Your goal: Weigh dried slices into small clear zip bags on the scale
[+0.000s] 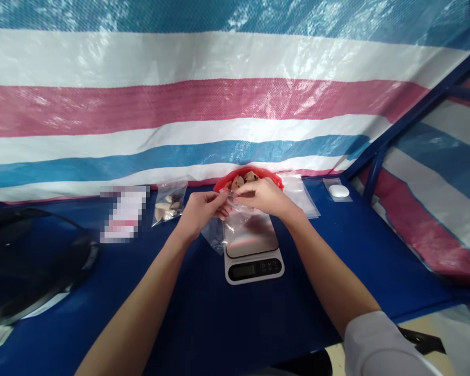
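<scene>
Between my two hands hangs a clear plastic bag (232, 222), its top edge pinched by the fingers of both. My left hand (206, 208) grips it from the left, and my right hand (263, 196) from the right. Below the bag lies a white kitchen scale (254, 243) with a metal plate and a dark display. Just behind my hands, a red basket (223, 183) holds pale brown pieces, partly hidden by my right hand. A filled clear bag (168, 206) of similar pieces rests left of my left hand.
Flat clear bags (303, 196) lie right of the basket. Farther right is a white oval object (339, 191) on a small clear bag. A blurred-out paper (125, 214) and a dark round object (35, 261) are at left. A striped tarp (203, 99) hangs behind the blue table (207, 313).
</scene>
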The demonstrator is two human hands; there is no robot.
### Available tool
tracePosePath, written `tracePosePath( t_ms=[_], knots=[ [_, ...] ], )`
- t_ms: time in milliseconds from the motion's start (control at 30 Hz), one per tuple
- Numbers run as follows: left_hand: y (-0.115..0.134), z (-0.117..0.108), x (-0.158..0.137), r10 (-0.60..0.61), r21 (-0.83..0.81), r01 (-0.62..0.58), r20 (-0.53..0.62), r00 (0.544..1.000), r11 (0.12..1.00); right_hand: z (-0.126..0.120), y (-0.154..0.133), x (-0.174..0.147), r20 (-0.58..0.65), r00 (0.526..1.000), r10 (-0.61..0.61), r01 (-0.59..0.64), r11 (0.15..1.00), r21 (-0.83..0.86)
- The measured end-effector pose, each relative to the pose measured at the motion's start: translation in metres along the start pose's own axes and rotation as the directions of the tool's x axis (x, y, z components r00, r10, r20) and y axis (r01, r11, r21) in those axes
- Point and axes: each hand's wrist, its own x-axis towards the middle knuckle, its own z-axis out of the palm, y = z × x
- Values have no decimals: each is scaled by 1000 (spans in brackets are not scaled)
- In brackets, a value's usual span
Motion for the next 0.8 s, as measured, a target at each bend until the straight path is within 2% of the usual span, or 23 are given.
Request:
tracePosePath(
  t_ms=[67,133,233,333,400,500,567,633,800],
  knots=[
    [3,-2,-1,36,88,-37,18,999,995,0,1,0,18,999,47,-48,998,46],
    [6,-7,-2,86,244,-92,35,996,966,-1,3,-1,39,991,125,-130,981,146],
    [9,-15,-4,211,523,-193,25,977,830,-6,6,-3,93,968,231,-248,923,293],
    [8,-17,-3,355,680,-275,23,935,680,-10,7,-4,102,963,249,-268,917,294],
    [4,-14,-3,450,703,-331,18,893,630,-10,8,-4,84,966,243,-257,929,265],
    [-3,-4,-2,590,704,-427,15,808,568,-8,8,-1,48,971,233,-238,943,231],
    [-8,2,-3,642,704,-477,39,766,526,-8,8,0,30,975,219,-220,954,204],
    [-14,7,-3,652,704,-498,65,756,507,-9,8,0,24,978,209,-210,957,200],
    [-28,16,-1,592,709,-457,69,803,537,-8,4,0,31,983,181,-183,944,276]
  ],
)
